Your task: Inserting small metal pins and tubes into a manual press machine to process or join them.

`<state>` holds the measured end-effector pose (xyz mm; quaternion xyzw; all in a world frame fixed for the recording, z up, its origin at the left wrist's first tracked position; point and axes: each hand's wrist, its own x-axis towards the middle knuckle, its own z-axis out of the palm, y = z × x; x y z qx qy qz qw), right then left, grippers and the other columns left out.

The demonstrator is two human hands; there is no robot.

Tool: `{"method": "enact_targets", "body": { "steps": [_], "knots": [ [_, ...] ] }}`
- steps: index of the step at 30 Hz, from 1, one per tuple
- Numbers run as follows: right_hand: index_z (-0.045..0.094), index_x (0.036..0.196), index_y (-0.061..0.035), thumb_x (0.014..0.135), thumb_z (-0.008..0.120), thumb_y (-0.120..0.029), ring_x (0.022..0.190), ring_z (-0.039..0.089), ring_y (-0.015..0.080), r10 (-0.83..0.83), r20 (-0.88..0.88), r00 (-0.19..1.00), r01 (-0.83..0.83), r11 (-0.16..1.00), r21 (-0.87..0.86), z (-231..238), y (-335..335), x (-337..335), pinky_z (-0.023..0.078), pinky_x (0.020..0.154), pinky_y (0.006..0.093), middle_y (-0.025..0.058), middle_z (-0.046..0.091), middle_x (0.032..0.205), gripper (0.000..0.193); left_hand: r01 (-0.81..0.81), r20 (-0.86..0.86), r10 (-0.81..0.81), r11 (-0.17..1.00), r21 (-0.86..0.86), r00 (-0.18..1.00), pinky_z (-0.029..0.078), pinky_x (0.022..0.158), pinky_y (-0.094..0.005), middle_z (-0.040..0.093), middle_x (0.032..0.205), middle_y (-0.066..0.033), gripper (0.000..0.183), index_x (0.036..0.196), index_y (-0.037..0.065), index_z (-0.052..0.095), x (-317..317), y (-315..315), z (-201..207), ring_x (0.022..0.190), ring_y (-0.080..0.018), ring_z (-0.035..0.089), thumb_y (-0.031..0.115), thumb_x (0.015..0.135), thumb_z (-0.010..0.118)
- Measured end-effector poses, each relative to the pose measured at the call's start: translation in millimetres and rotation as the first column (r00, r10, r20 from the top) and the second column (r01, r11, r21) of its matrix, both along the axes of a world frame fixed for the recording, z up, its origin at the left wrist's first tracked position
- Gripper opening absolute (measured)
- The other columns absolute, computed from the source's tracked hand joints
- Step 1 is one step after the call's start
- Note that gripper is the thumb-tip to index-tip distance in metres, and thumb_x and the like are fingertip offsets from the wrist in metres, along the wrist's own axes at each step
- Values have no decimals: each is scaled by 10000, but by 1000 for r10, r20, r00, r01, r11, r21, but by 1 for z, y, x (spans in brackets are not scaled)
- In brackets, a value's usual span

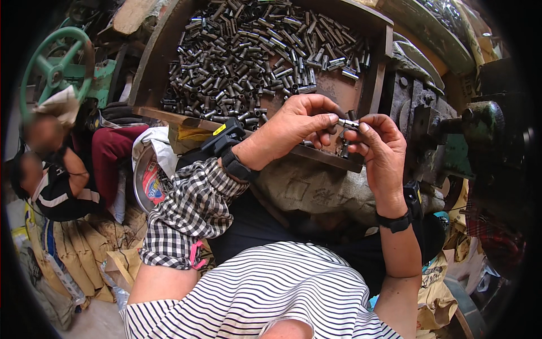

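- Tube [348, 123]: small, silvery, held roughly level between both hands, above the near right corner of the tray [377, 68].
- Left hand [299, 121]: thumb and forefinger pinch the tube's left end, the other fingers curled beneath.
- Right hand [384, 144]: thumb and forefinger grip the tube's right end, the palm turned inward.
- Dark pieces [345, 148] show just below the fingers; whether they are held or lie in the tray, I cannot tell.
- Loose tubes [237, 62] heap across the tray's left and far parts, pointing every way, some shiny and some dark; its reddish floor shows toward the right.
- Sack [316, 186]: pale, below the tray's near edge.
- Black bands circle both wrists; a checked sleeve [186, 209] covers much of the left forearm, while the right is bare.
- Machine [491, 135]: dark and bulky, right of the tray.
- Green wheel [55, 74] stands at far left, near another person [65, 186].
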<state>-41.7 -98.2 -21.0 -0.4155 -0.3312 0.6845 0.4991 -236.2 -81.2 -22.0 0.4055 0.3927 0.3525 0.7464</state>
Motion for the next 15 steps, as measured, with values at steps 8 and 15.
{"method": "enact_targets", "body": {
  "steps": [8,15],
  "knots": [
    [535,953,18,888,584,-58,737,677,172,-45,-49,998,43,998,-47,-6,-2,-2,555,573,218,97,623,845,111,-6,-16,6,1000,-5,1000,474,517,-162,589,787,-10,216,1045,3,560,3,0,-1,613,-40,567,181,923,562],
    [532,941,14,881,584,-41,726,676,170,-88,-95,992,82,994,-70,-9,-4,-4,552,558,217,88,617,828,97,-35,-63,36,999,30,997,450,461,-148,587,736,-12,207,1018,10,563,8,-1,-5,539,-36,555,197,932,548]
  ]
}}
